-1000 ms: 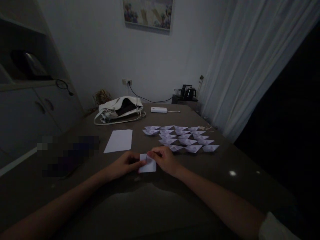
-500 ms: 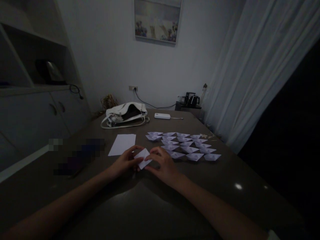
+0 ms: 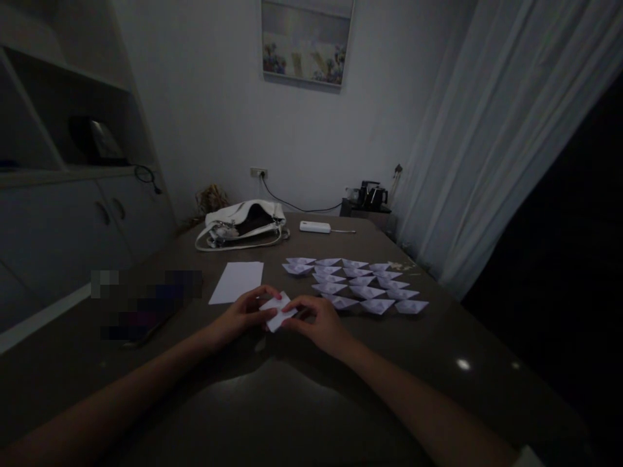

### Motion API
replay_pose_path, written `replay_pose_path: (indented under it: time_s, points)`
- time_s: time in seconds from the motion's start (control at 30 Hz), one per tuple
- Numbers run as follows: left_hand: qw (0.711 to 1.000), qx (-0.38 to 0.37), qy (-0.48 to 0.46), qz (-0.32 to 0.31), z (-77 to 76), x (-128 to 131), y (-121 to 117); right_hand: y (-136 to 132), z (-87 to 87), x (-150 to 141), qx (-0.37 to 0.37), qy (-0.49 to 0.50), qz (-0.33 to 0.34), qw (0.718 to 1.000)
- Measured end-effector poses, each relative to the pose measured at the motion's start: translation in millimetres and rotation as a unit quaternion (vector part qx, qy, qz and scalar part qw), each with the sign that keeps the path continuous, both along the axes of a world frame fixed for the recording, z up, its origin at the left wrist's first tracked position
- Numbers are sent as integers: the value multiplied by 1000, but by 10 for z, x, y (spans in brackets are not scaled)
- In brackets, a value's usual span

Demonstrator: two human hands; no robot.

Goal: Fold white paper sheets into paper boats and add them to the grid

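A small folded white paper point(image 3: 276, 311) is held just above the dark table point(image 3: 302, 402), pinched from both sides. My left hand point(image 3: 241, 316) grips its left edge with curled fingers. My right hand point(image 3: 316, 321) grips its right edge, thumb and fingers closed on it. Just beyond my right hand lie several finished paper boats point(image 3: 355, 285) in rows. A flat white sheet point(image 3: 237, 282) lies beyond my left hand.
A white handbag point(image 3: 242, 224) and a white power bank point(image 3: 315, 226) with a cable sit at the table's far end. A kettle point(image 3: 368, 193) stands on a stand behind. Cabinets line the left; a white curtain hangs on the right.
The view tilted up from a second ago. The folded paper went from lying flat on the table to being lifted and turned between both hands.
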State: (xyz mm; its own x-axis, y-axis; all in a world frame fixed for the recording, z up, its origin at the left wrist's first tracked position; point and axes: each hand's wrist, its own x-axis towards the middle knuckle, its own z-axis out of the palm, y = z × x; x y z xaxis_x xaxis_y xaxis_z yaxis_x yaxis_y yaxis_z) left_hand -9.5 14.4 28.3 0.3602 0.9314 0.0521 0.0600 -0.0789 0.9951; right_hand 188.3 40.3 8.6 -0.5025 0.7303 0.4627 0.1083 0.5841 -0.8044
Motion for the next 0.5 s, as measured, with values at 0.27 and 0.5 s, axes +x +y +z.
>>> replay_pose_path:
  time_s: [0.27,0.5]
  points:
    - [1000,5,-15,-10,-115,-36,79,40,-12,-5,6,-2,-40,999]
    - [998,-19,-63,-10,-50,-47,49,80,-32,12,-51,36,-9,998]
